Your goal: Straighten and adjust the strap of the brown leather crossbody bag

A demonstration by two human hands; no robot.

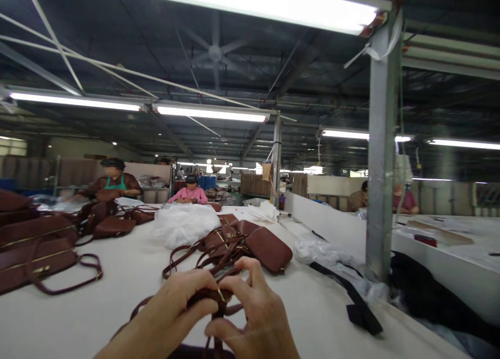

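Close in front of me, my left hand (182,301) is closed, thumb and fingers pinching a brown bag strap (201,295). My right hand (260,309) curls in from the other side, its fingertips on the same strap at a small gold-coloured buckle (221,294). Part of the strap hangs below between the hands. Under them, at the bottom edge, lies a dark brown bag (201,351), mostly hidden by my hands and wrists. Just beyond my fingers is a pile of brown bags (269,247) with tangled straps.
More brown bags (39,255) cover the left of the white table (117,260). A heap of white plastic (185,224) stands mid-table. At right are clear plastic (328,252), a black strip (351,296) and a metal post (378,150). Several people work farther back.
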